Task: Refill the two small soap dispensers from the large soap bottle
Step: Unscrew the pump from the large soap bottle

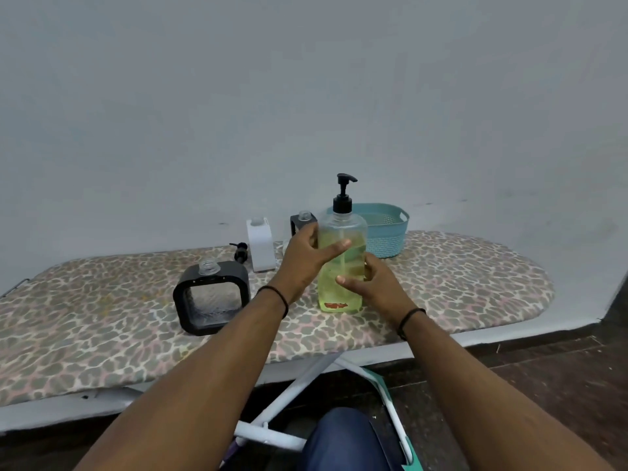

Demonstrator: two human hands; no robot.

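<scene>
Both hands [306,258] around upright soap bottle [341,266]

A home setting is suggested: an ironing board [441,283] with a leopard-print cover is set against a plain painted wall [306,96], a dark wooden floor [543,368] is seen beneath, and a teal plastic basket [390,232] stands at the far side.

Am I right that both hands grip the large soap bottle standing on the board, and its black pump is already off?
Not quite. In the head view both the left hand and right hand do grip the large soap bottle standing on the board, but its black pump is still on the neck.
</scene>
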